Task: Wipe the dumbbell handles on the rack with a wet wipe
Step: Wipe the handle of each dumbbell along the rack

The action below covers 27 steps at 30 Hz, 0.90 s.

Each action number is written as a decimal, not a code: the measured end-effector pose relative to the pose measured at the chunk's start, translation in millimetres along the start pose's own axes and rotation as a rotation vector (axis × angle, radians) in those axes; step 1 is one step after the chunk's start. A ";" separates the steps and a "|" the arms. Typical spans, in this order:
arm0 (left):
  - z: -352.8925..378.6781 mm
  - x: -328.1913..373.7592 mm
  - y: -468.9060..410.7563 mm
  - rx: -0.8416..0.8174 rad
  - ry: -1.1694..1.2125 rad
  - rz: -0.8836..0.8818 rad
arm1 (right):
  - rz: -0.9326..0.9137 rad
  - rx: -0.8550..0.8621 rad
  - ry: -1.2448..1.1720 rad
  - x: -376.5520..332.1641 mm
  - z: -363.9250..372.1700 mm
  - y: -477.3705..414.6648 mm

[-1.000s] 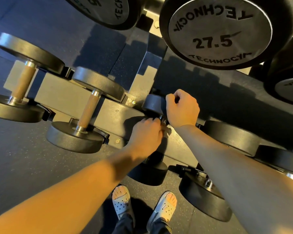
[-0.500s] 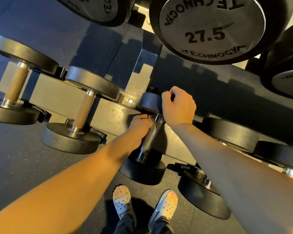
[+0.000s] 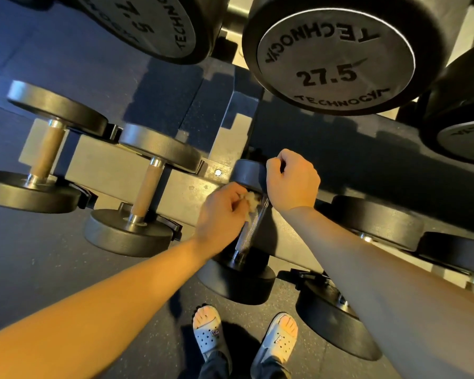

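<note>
A small black dumbbell lies on the lowest rack shelf, its knurled steel handle bare along the lower part. My left hand pinches a crumpled white wet wipe against the upper end of that handle. My right hand is curled over the dumbbell's far head, fingers tucked behind it. The near head sits just above my feet.
Two dumbbells with tan handles lie to the left on the same shelf. More black dumbbells continue to the right under my right forearm. Large 27.5 heads overhang from the upper shelf. Dark rubber floor lies below.
My left hand slid off the handle's middle toward the far head, uncovering the steel grip and showing the wipe. The right hand stayed on the far head. The view shifted slightly.
</note>
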<state>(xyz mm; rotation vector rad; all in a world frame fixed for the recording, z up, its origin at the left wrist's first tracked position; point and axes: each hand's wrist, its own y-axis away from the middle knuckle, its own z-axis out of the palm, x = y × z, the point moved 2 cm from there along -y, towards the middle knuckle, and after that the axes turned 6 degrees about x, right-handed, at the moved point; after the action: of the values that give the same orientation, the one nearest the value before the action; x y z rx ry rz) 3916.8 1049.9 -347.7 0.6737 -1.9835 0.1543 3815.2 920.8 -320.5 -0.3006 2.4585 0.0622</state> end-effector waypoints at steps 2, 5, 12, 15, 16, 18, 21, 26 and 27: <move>12.7 8.3 10.1 -0.048 0.073 -0.051 | 0.000 0.003 0.000 0.4 0.7 0.3; 26.1 10.1 20.2 -0.184 -0.235 0.073 | 0.007 0.006 0.002 -0.2 -0.1 1.0; 33.5 25.9 33.2 -0.420 -0.710 0.109 | -0.007 -0.008 -0.027 -1.2 -3.3 1.2; 17.8 25.4 40.4 -0.432 -0.662 -0.057 | -0.056 -0.020 -0.001 -2.3 -2.9 1.5; 9.2 24.2 41.6 -0.374 -0.589 -0.084 | -0.067 -0.051 0.025 -2.2 -1.3 1.6; -10.8 21.2 41.6 -0.256 -0.455 -0.132 | -0.105 -0.134 0.111 -3.3 -2.3 3.1; -39.7 21.6 39.9 -0.130 -0.229 -0.238 | -0.323 -0.074 0.195 -16.2 -17.9 18.2; -79.4 28.0 41.2 -0.040 0.167 -0.409 | -0.359 -0.404 -0.157 -58.9 -19.6 91.5; -86.8 27.1 43.9 -0.050 0.240 -0.461 | -0.298 -0.479 -0.198 -62.9 -12.2 102.5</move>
<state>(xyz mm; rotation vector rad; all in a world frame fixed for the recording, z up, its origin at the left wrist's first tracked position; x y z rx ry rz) 3952.2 1109.2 -273.9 1.0100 -1.5555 -0.0909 3832.0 1031.5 -275.3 -0.8229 2.1516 0.5297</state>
